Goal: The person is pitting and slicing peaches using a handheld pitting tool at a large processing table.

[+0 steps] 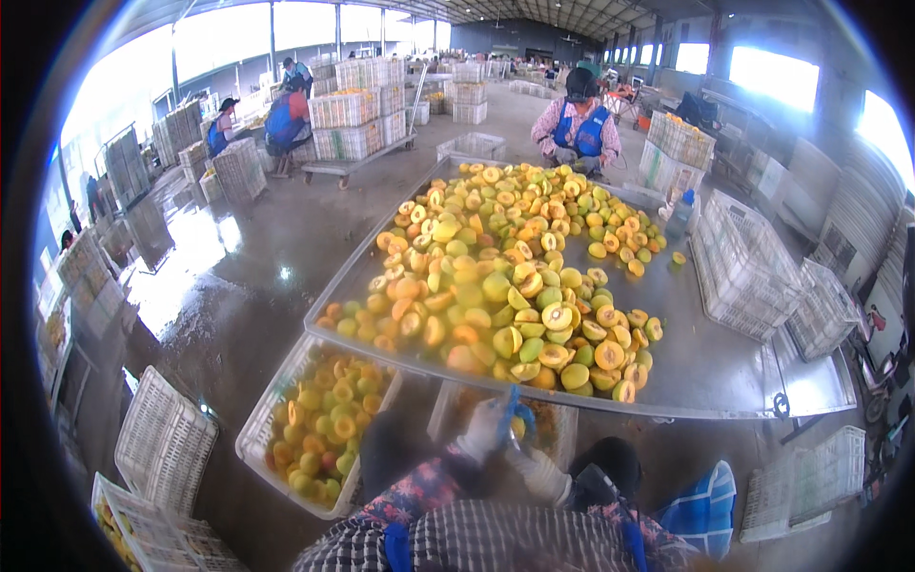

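Observation:
My left hand (pixel 484 429), in a whitish glove with blue at the fingers, is closed around a yellow peach (pixel 518 428) just beyond the table's near edge. Close by on the right, my gloved right hand (pixel 543 477) is curled towards it; a thin greyish shape shows at its fingers, too blurred to name. Both hands are above a white crate (pixel 566 434) with some fruit in it, partly hidden by my arms. A wide pile of halved peaches (pixel 496 276), yellow, green and orange, covers much of the metal table (pixel 705 362) in front of me.
A white crate (pixel 250 434) full of peaches stands at my left. Empty-looking crates lie at the far left (pixel 164 429) and on the table's right side (pixel 743 262). A bottle (pixel 681 212) stands near the right edge. A co-worker (pixel 579 124) works across the table.

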`<act>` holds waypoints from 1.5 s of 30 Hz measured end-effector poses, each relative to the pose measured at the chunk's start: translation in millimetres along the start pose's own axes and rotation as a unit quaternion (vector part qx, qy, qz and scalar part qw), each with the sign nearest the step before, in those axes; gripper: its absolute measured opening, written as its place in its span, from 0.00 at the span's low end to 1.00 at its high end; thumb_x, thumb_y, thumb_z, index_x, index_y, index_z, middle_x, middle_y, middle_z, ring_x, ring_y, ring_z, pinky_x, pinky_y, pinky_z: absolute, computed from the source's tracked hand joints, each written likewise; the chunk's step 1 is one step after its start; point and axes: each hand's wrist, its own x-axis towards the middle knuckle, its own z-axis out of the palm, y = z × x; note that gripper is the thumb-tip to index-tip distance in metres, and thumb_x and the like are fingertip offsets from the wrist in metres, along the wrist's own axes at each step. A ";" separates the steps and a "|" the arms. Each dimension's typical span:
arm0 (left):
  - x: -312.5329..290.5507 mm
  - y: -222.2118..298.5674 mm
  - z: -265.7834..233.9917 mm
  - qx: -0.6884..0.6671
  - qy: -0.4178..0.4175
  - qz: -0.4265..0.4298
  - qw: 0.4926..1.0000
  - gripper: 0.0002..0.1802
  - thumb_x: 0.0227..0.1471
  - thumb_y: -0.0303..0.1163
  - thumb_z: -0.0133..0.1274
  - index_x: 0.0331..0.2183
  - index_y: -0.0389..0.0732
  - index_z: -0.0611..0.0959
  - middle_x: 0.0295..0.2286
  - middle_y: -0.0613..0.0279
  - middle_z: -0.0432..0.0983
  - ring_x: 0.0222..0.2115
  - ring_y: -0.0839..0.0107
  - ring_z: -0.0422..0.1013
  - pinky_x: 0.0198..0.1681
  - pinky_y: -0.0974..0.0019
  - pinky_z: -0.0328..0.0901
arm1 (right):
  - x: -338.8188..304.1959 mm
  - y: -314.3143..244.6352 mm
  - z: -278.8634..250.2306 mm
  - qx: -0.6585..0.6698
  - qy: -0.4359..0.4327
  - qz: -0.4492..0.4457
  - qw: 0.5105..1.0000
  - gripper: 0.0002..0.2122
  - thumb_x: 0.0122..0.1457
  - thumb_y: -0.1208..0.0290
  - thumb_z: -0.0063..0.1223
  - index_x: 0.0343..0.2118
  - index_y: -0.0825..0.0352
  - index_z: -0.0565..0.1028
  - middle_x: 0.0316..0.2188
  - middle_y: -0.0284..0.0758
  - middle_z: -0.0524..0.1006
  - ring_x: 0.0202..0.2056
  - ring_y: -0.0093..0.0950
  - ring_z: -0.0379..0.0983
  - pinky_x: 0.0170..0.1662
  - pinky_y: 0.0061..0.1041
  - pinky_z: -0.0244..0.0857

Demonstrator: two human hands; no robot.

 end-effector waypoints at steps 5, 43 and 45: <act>14.3 -55.5 -3.5 0.214 0.066 0.317 0.921 0.27 0.46 0.26 0.43 0.49 0.26 0.66 0.31 0.48 0.74 0.28 0.53 0.71 0.32 0.57 0.67 | 4.2 -7.1 -6.3 0.431 -0.144 0.208 0.866 0.08 0.61 0.66 0.42 0.25 0.58 0.67 0.16 0.22 0.61 0.16 0.19 0.57 0.19 0.20 0.51; -13.8 -35.9 -42.8 -0.565 -0.075 -0.122 0.813 0.24 0.54 0.25 0.43 0.53 0.37 0.64 0.47 0.55 0.68 0.46 0.64 0.68 0.47 0.65 0.67 | 16.8 2.8 -48.4 -0.456 0.199 -0.186 0.847 0.18 0.59 0.61 0.43 0.45 0.70 0.68 0.30 0.55 0.73 0.34 0.53 0.68 0.36 0.41 0.63; -21.5 -36.6 -46.4 -0.524 -0.053 -0.128 0.840 0.23 0.54 0.27 0.45 0.53 0.38 0.65 0.45 0.57 0.69 0.44 0.67 0.69 0.44 0.68 0.68 | 18.7 8.0 -47.8 -0.507 0.190 -0.190 0.819 0.15 0.58 0.65 0.44 0.44 0.70 0.69 0.31 0.56 0.72 0.34 0.53 0.68 0.37 0.43 0.63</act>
